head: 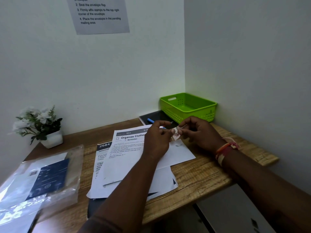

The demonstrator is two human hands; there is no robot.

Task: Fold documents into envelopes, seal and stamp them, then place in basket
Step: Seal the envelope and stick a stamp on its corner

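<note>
Both hands meet above the desk's middle, pinching a small pale stamp point(175, 134) with a reddish mark between their fingertips. My left hand point(156, 140) holds its left side, my right hand point(200, 133) its right. Directly under them lies a white envelope point(178, 153) on top of printed documents point(124, 148). More sheets point(101, 165) sit below those. A green plastic basket point(188, 106) stands at the back right corner, with nothing visible in it.
A blue pen point(150, 120) rests on a black notebook point(156, 116) in front of the basket. A potted white-flower plant point(42, 126) stands back left. A clear plastic bag with dark packets point(42, 179) covers the near left. The instruction sheet point(99, 14) hangs on the wall.
</note>
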